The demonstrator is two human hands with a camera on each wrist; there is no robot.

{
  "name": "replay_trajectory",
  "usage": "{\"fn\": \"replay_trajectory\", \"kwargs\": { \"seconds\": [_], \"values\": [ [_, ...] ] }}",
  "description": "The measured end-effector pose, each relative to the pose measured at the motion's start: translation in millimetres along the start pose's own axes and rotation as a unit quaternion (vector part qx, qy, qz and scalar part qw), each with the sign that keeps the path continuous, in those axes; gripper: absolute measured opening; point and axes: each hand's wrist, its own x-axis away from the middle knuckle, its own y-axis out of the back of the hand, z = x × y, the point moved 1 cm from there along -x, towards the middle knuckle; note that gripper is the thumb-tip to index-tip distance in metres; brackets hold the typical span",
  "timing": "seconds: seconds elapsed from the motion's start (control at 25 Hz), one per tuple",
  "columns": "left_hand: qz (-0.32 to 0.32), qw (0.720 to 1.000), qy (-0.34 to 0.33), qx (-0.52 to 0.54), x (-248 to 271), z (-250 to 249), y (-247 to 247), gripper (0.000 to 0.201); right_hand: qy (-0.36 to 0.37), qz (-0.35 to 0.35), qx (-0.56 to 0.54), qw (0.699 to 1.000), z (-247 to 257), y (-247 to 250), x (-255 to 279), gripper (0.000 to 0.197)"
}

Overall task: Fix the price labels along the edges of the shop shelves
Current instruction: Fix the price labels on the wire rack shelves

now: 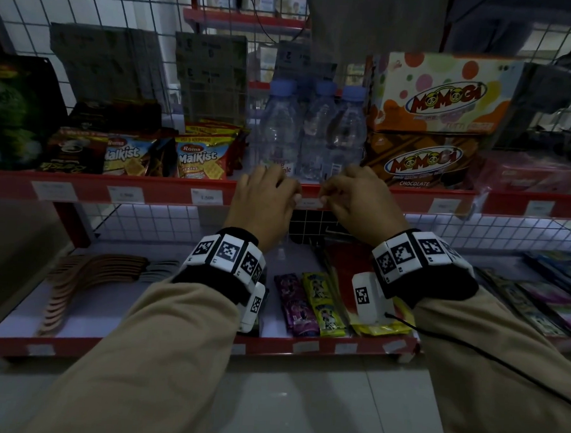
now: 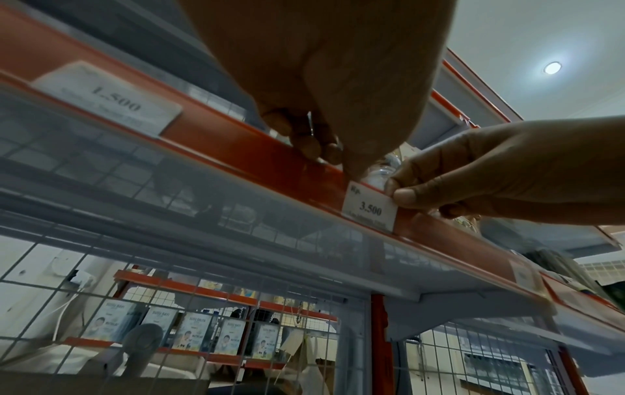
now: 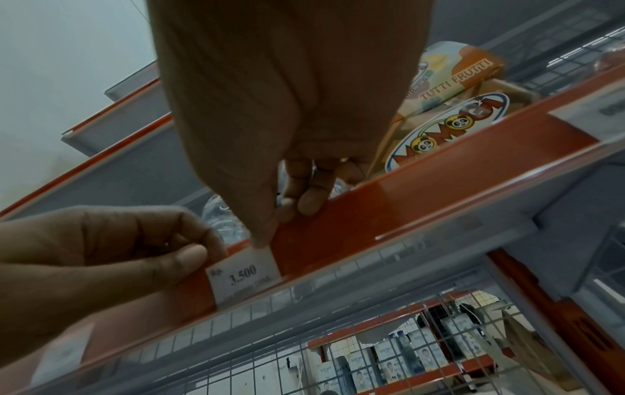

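White "3.500" price label [image 2: 369, 210] seemingly seated on red shelf edge [image 2: 257, 152].

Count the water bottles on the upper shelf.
3. The water bottles stand side by side between the Malkist packs and the Momogi boxes: left, middle, right. More may be hidden behind.

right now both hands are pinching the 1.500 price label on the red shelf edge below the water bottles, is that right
Not quite: the price label reads 3.500, not 1.500, as both wrist views show. The 1.500 label sits further along the strip, untouched. The rest holds: the left hand and right hand pinch its two ends on the red shelf edge below the water bottles.
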Motion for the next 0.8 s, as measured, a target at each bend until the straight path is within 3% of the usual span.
{"fn": "replay_trajectory", "kwargs": {
  "seconds": [0.28,0.52,0.72,0.8],
  "values": [
    [-0.009,1.000,0.001,-0.005,0.6,-1.2,-0.5,0.017,0.006,-0.004,0.012,1.000,1.1,1.0,2.0,0.018],
    [-0.067,0.998,0.000,-0.014,5.2,-4.2,-0.3,0.019,0.014,-0.049,0.033,0.998,-8.7,6.3,13.0,0.019],
    [-0.086,0.993,0.063,-0.045,12.4,-26.5,-10.8,0.030,-0.006,-0.101,0.132,0.986,-39.1,11.7,33.5,0.028],
    [-0.073,0.995,0.044,-0.042,12.8,-41.0,-17.1,0.040,-0.025,-0.126,0.149,0.980,-54.7,17.9,42.3,0.027]
  ]
}}
